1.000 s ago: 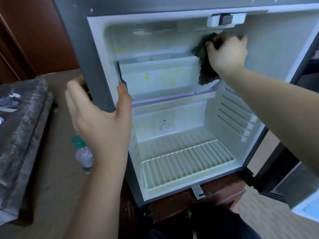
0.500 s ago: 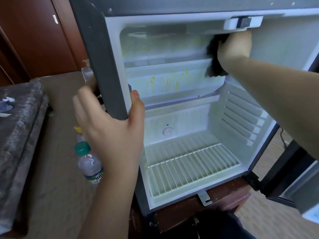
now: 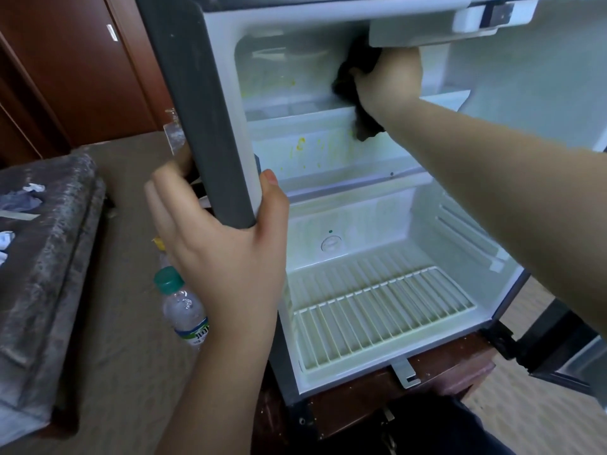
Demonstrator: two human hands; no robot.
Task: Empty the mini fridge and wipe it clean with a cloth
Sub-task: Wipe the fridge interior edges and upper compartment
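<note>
The open mini fridge (image 3: 361, 218) sits on a wooden stand (image 3: 443, 366) over carpet (image 3: 124, 339). The right hand (image 3: 389, 80) curls its fingers round the dark cloth (image 3: 348, 83) in the top compartment. The left hand (image 3: 223, 254) has its fingers wrapped round the fridge's side edge.

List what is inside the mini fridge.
A wire rack at the bottom, yellow stains on the upper tray, the right hand gripping a dark cloth. Its forearm covers the right side.
</note>
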